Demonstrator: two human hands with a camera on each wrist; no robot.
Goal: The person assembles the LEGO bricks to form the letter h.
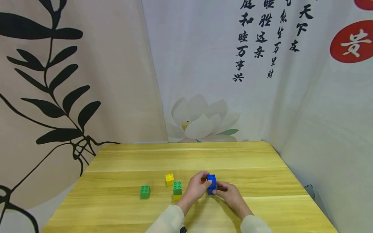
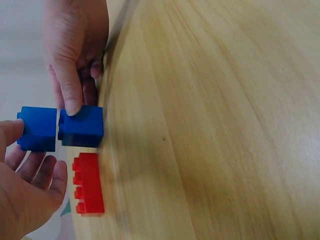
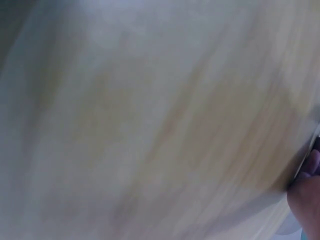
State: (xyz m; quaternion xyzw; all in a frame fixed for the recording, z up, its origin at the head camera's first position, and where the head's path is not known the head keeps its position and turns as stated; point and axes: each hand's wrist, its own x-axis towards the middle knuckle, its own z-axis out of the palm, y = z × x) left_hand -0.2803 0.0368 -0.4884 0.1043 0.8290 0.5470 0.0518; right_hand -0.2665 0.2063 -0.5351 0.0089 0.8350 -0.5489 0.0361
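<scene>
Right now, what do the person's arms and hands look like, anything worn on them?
Both hands, the left hand and the right hand, are bare, with no gloves or rings showing. Each forearm is covered by a loose cream sleeve. A small dark object sits at the left cuff.

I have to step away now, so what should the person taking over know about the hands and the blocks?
Left hand: thumb on the upper blue block, fingers loosely curled.
Right hand: fingers pinch the lower blue block.
The two blue blocks stand stacked on the table, a thin gap showing between them, so they may not be fully pressed together.
A red block lies beside them, untouched.
To the left: a yellow block, a green block and a green-on-yellow stack.
Left: likely press the blues together.
</scene>
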